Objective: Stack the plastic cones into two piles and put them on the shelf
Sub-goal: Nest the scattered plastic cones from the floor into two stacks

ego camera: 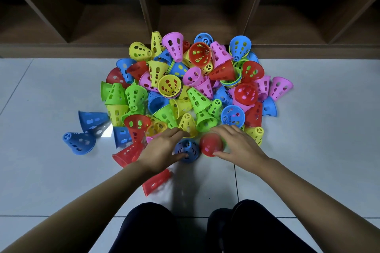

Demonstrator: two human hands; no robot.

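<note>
- Head view: at the near edge of the cone heap [198, 98], a blue cone [187, 149] is clasped by the left hand [162, 148], and a blurred red cone [210, 147] by the right hand [236, 146].
- Both are best stood wide end down, apart, as pile bases.

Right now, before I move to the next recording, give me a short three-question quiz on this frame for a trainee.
1. True or false: the left hand grips a blue cone.
2. The right hand holds a cone of which colour? A green, B red, C pink.
3. Fill in: the heap of cones lies on the ___, before the shelf.
Key: 1 true; 2 B, the red cone; 3 floor.
</note>
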